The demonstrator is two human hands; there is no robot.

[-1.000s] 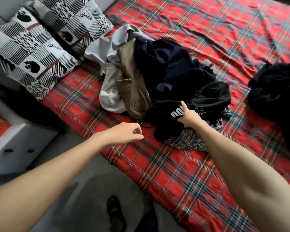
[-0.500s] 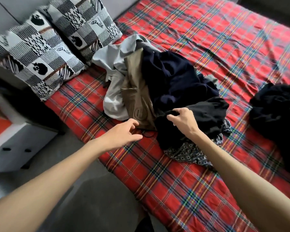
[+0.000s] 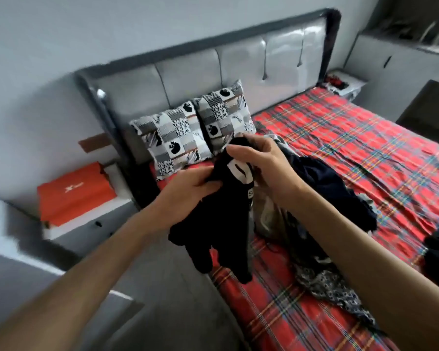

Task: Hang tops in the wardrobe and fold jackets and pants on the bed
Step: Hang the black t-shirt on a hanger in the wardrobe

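Over the bed (image 3: 352,138) edge, the left hand (image 3: 188,188) and right hand (image 3: 266,168) grip a black garment (image 3: 221,224); a clothes pile (image 3: 322,188) lies behind it, pillows (image 3: 185,138) beyond.

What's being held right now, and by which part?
Left hand and right hand grip the black garment at its bunched top.

Person, two limbs in view.
1. Left hand (image 3: 188,188): bare, fingers and thumb uncovered.
2. Right hand (image 3: 266,168): bare likewise.
3. Left forearm (image 3: 99,262): bare from the wrist to the lower left frame edge.
4. Right forearm (image 3: 352,244): bare from the wrist to the lower right edge.
5. Nails: possibly trimmed short; blur leaves this uncertain.
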